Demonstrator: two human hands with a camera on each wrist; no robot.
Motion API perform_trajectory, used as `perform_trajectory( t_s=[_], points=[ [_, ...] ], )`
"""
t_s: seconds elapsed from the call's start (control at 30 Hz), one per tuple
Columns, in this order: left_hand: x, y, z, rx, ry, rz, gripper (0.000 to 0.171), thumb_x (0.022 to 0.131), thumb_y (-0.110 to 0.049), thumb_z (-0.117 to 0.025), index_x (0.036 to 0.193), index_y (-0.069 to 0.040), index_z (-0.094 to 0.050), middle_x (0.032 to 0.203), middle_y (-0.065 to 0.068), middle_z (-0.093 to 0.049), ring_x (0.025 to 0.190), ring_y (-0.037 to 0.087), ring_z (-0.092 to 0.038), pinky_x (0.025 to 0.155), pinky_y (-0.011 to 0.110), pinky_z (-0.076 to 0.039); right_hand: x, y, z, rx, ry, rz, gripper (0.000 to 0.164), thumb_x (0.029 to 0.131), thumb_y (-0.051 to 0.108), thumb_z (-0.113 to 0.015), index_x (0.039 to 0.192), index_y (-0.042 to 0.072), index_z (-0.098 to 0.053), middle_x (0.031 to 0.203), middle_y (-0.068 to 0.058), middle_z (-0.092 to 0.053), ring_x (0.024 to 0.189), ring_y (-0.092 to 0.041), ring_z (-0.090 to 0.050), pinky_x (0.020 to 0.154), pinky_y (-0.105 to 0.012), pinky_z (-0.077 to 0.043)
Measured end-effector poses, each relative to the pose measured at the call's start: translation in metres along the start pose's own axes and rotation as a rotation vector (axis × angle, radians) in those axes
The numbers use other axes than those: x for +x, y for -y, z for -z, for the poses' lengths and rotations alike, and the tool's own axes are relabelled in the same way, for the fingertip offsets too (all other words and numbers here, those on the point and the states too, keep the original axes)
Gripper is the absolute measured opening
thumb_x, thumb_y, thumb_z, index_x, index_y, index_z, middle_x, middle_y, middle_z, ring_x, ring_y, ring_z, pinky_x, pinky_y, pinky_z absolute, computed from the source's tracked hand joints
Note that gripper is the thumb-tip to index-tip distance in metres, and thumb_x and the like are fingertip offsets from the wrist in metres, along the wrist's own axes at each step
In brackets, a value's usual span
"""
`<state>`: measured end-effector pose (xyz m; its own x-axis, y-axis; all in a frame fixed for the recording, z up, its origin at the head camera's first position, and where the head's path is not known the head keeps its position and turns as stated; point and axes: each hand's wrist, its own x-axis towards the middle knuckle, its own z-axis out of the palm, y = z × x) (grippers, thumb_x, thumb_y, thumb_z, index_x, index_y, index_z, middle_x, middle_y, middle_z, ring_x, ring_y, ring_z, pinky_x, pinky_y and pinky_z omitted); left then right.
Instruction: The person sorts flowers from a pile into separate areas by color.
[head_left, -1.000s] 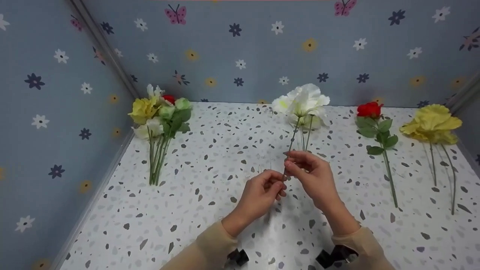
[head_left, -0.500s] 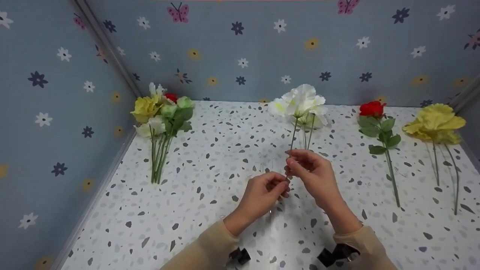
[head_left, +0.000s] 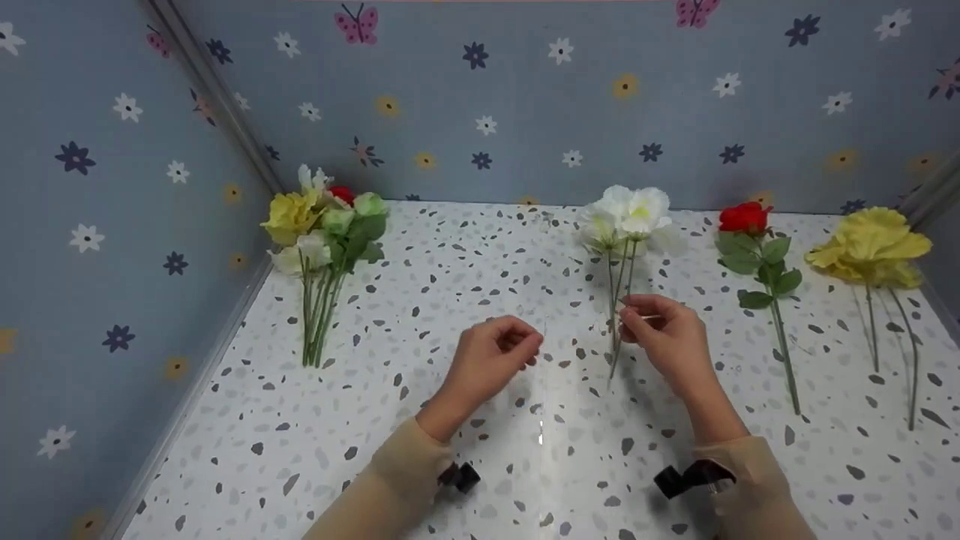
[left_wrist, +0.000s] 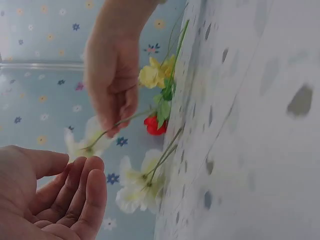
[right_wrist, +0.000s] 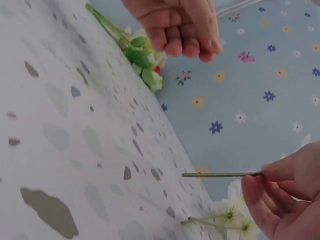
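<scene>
Reaching in from the near edge, both forearms slant inward over the speckled desk [head_left: 360,442]. The right hand [head_left: 670,341] is bent toward the middle, its grip pinching the stem of a white flower [left_wrist: 82,142] between thumb and fingers; in the right wrist view, the cut end of that stem projects freely past the fingertips. The left hand [head_left: 489,356] hangs well apart from it, thumb and softly bent fingers holding nothing, its grip relaxed. Near the right hand, two other white flowers [left_wrist: 132,195] lie at the back of the desk; in the head view their blooms crowd together with that of the held flower, and the right hand hides part of the stems. Farther right lie a red rose [head_left: 744,218] with green leaves and yellow flowers [head_left: 870,244]; at far left, a mixed bunch [head_left: 330,225] lies before the patterned wall [head_left: 525,97].
</scene>
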<state>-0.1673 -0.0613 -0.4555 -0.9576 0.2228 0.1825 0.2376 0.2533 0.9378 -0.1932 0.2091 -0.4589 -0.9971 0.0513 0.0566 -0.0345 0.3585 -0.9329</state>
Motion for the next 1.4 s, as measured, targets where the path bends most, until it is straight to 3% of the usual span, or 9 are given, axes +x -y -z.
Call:
perform_trajectory(
  t_s=[0.13,0.3,0.53,0.73,0.9,1.03,1.4],
  points=[
    [0.011,0.004,0.038,0.070,-0.108,0.027,0.005,0.093,-0.017,-0.073,0.093,-0.011,-0.074,0.080,-0.001,-0.072,0.069,0.017,-0.069,0.060,0.031,-0.058,0.009,-0.013,0.000,-0.118,0.021,-0.075,0.029,0.099,0.017,-0.066,0.124,0.002,-0.068,0.110,-0.013,-0.069,0.086,-0.023,-0.071,0.074,-0.032,-0.061],
    [0.017,0.013,0.089,0.216,-0.242,0.108,0.009,0.093,-0.020,-0.072,0.093,-0.011,-0.074,0.081,0.001,-0.071,0.070,0.017,-0.069,0.060,0.032,-0.056,0.019,-0.020,-0.006,-0.225,0.027,-0.065,0.029,0.099,0.017,-0.064,0.125,0.004,-0.068,0.109,-0.013,-0.070,0.085,-0.024,-0.071,0.068,-0.025,-0.059],
    [0.012,0.032,0.152,0.453,-0.350,0.243,0.020,0.095,-0.028,-0.067,0.098,-0.009,-0.073,0.087,0.006,-0.072,0.074,0.020,-0.067,0.067,0.034,-0.053,0.032,-0.025,-0.015,-0.298,0.016,-0.018,0.029,0.099,0.015,-0.064,0.124,0.002,-0.069,0.107,-0.013,-0.071,0.084,-0.023,-0.068,0.063,-0.026,-0.056],
    [0.001,0.045,0.190,0.544,-0.442,0.344,0.026,0.097,-0.028,-0.063,0.101,-0.005,-0.073,0.090,0.012,-0.071,0.077,0.027,-0.065,0.071,0.040,-0.051,0.039,-0.029,-0.020,-0.356,-0.012,-0.026,0.028,0.099,0.016,-0.064,0.123,0.003,-0.070,0.104,-0.012,-0.071,0.085,-0.021,-0.066,0.065,-0.029,-0.055],
    [-0.009,0.051,0.212,0.610,-0.492,0.421,0.027,0.097,-0.024,-0.059,0.102,-0.001,-0.072,0.097,0.018,-0.070,0.087,0.035,-0.065,0.079,0.048,-0.052,0.039,-0.030,-0.019,-0.346,-0.029,-0.032,0.027,0.098,0.015,-0.064,0.123,0.003,-0.070,0.102,-0.011,-0.071,0.084,-0.022,-0.066,0.064,-0.029,-0.056],
    [-0.014,0.059,0.222,0.677,-0.486,0.476,0.023,0.095,-0.018,-0.056,0.095,0.002,-0.069,0.096,0.022,-0.068,0.089,0.041,-0.063,0.079,0.053,-0.051,0.040,-0.031,-0.019,-0.347,-0.042,-0.035,0.027,0.098,0.018,-0.064,0.121,0.005,-0.071,0.100,-0.009,-0.070,0.082,-0.020,-0.065,0.063,-0.028,-0.056],
    [-0.014,0.081,0.219,0.731,-0.402,0.472,0.016,0.090,-0.008,-0.059,0.086,0.005,-0.068,0.090,0.026,-0.069,0.085,0.044,-0.064,0.076,0.055,-0.051,0.038,-0.033,-0.022,-0.342,-0.068,-0.040,0.026,0.097,0.020,-0.065,0.116,0.005,-0.072,0.094,-0.007,-0.069,0.081,-0.020,-0.064,0.062,-0.027,-0.055]
  ],
)
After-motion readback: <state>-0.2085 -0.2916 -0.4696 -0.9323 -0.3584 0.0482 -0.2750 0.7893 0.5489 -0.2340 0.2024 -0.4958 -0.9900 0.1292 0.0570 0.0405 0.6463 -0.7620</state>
